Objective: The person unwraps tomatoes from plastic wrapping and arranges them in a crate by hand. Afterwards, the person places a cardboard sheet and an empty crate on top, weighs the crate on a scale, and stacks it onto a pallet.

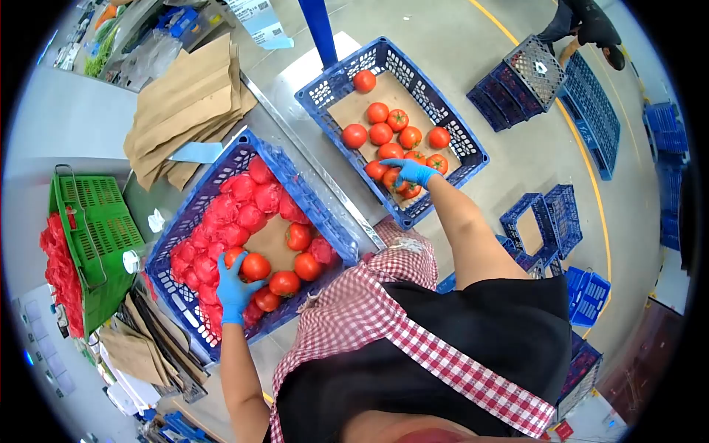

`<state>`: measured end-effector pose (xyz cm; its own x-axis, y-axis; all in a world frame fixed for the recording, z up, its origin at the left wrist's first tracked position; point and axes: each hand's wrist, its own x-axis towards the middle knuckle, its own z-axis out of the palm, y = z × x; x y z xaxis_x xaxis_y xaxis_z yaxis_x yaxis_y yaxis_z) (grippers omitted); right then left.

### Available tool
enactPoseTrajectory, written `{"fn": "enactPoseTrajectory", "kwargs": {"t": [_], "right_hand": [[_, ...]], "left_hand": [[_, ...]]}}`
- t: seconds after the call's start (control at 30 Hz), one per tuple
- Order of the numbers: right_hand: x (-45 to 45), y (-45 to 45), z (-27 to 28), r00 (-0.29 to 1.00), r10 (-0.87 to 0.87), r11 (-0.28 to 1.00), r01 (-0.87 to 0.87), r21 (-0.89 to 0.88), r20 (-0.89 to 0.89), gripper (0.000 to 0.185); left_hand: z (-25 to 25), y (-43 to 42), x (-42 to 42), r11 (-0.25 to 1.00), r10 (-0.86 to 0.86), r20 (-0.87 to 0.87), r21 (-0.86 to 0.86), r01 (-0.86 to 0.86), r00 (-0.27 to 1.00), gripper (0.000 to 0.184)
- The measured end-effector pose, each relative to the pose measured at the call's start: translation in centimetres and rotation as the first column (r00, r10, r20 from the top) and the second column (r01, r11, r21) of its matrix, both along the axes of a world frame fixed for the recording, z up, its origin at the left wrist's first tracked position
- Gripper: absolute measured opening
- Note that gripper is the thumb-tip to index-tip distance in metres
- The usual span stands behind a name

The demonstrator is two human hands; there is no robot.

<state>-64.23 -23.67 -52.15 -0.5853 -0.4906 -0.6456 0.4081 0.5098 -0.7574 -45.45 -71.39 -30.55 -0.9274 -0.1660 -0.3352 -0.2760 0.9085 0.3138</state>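
Observation:
My left hand [235,291], in a blue glove, is inside the left blue crate [190,193], its thumb and fingers around a red tomato [255,266]. Other bare tomatoes [284,283] lie close by on brown cardboard. Many pieces wrapped in red film [220,211] fill the far and left parts of this crate. In the right blue crate [316,108], my right hand [415,172], also gloved, has its fingers around a tomato [390,178] at the near end. The palm hides part of the tomatoes under it. Several more tomatoes [380,134] sit on a cardboard sheet.
Brown paper sheets [185,103] are piled beyond the left crate. A green crate [100,244] with red film [55,269] stands at left. Stacked crates [521,85], a blue pallet [593,111] and more crates [543,221] are on the floor at right, with a person [591,26] bending nearby.

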Motion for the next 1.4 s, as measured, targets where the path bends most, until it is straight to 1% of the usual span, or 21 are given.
{"fn": "enactPoseTrajectory", "kwargs": {"t": [0.03, 0.1, 0.13, 0.17, 0.23, 0.27, 0.33, 0.4, 0.53, 0.63, 0.77, 0.9, 0.93, 0.97, 1.0, 1.1, 1.13, 1.2, 1.23, 1.3, 1.4], "right_hand": [[-0.1, 0.1, -0.3, 0.992, 0.081, 0.994, -0.074, 0.076, -0.096, 0.075], [-0.4, -0.3, 1.6, 0.976, 0.058, 0.975, -0.011, 0.22, -0.208, 0.063], [-0.4, -0.4, 2.7, 0.963, 0.051, 0.957, 0.028, 0.288, -0.265, 0.058], [-0.3, -0.6, 3.1, 0.953, -0.162, 0.973, 0.197, 0.118, -0.258, 0.051], [0.0, -1.6, 4.1, 0.826, -0.547, 0.831, 0.516, -0.207, -0.137, 0.04], [0.3, -2.7, 7.1, 0.811, -0.564, 0.822, 0.535, -0.195, -0.155, 0.034], [1.2, -5.0, 9.3, 0.83, -0.551, 0.827, 0.529, -0.191, -0.083, 0.032], [2.1, -7.7, 9.5, 0.833, -0.546, 0.823, 0.511, -0.249, -0.093, 0.029], [3.3, -13.1, 10.9, 0.827, -0.529, 0.8, 0.412, -0.437, -0.19, 0.022], [3.5, -15.2, 15.4, 0.859, -0.472, 0.813, 0.338, -0.474, -0.198, 0.021], [3.8, -17.6, 18.5, 0.862, -0.442, 0.824, 0.279, -0.493, -0.25, 0.019], [4.2, -18.2, 19.9, 0.84, -0.429, 0.814, 0.201, -0.545, -0.331, 0.016], [4.5, -18.4, 19.5, 0.836, -0.515, 0.716, 0.296, -0.633, -0.191, 0.018], [4.5, -18.1, 19.8, 0.872, -0.474, 0.707, 0.292, -0.644, -0.125, 0.022], [4.5, -17.3, 20.3, 0.9, -0.432, 0.698, 0.293, -0.653, -0.059, 0.027], [4.7, -17.4, 22.4, 0.931, -0.341, 0.625, 0.326, -0.709, 0.128, 0.047], [4.6, -17.9, 23.2, 0.936, -0.301, 0.597, 0.335, -0.729, 0.184, 0.054], [3.6, -18.6, 24.8, 0.913, -0.307, 0.572, 0.404, -0.714, 0.27, 0.062], [3.0, -18.9, 25.2, 0.899, -0.308, 0.56, 0.436, -0.704, 0.311, 0.066], [1.9, -18.3, 25.9, 0.844, -0.334, 0.375, 0.527, -0.763, 0.419, 0.069], [-1.7, -15.3, 22.1, 0.663, -0.201, 0.106, 0.747, -0.657, 0.721, 0.068]], "left_hand": [[-0.5, -0.7, 0.3, 0.999, -0.019, -0.06, 0.025, 0.02, 0.998, 0.075], [-2.0, -2.4, 0.7, 0.995, -0.058, -0.187, 0.067, 0.071, 0.981, 0.074], [-2.8, -3.1, 1.0, 0.948, 0.115, -0.102, 0.308, -0.078, 0.988, 0.076], [-3.1, -3.2, 1.2, 0.845, 0.252, 0.003, 0.486, -0.222, 0.968, 0.076], [-3.6, -3.2, 1.6, 0.494, 0.437, 0.273, 0.724, -0.482, 0.857, 0.077], [-4.8, -3.0, 2.2, 0.497, 0.45, 0.261, 0.722, -0.482, 0.854, 0.08], [-3.8, -1.1, 0.7, 0.793, 0.298, 0.133, 0.516, -0.323, 0.945, 0.079], [-4.6, -0.6, -0.7, 0.933, 0.115, 0.122, 0.326, -0.15, 0.986, 0.078], [-6.6, -0.8, -3.8, 0.929, 0.191, 0.349, 0.238, -0.284, 0.918, 0.084], [-3.3, 2.9, -4.8, 0.999, 0.026, 0.384, -0.041, -0.011, 0.923, 0.087], [-2.0, 5.9, -6.7, 0.982, 0.127, 0.479, -0.184, -0.042, 0.869, 0.085], [-2.6, 2.9, -5.3, 0.999, 0.01, 0.414, -0.049, 0.011, 0.91, 0.077], [-2.6, 1.6, -4.6, 0.954, 0.116, 0.409, 0.208, -0.216, 0.905, 0.075], [-2.5, 0.2, -3.9, 0.799, 0.208, 0.434, 0.442, -0.408, 0.877, 0.073], [-2.1, -0.5, -3.5, 0.552, 0.277, 0.483, 0.628, -0.549, 0.831, 0.071], [1.6, -0.5, -2.9, -0.087, 0.3, 0.567, 0.817, -0.57, 0.767, 0.061], [3.9, 2.2, -4.3, -0.153, 0.307, 0.482, 0.876, -0.457, 0.821, 0.063], [7.6, 6.7, -7.5, -0.104, 0.323, 0.447, 0.893, -0.438, 0.834, 0.06], [9.0, 9.5, -9.5, -0.005, 0.323, 0.369, 0.922, -0.388, 0.871, 0.057], [10.6, 15.3, -14.1, 0.187, 0.294, 0.252, 0.931, -0.315, 0.922, 0.052], [7.6, 22.0, -19.2, 0.197, 0.321, 0.199, 0.942, -0.271, 0.926, 0.059]]}}
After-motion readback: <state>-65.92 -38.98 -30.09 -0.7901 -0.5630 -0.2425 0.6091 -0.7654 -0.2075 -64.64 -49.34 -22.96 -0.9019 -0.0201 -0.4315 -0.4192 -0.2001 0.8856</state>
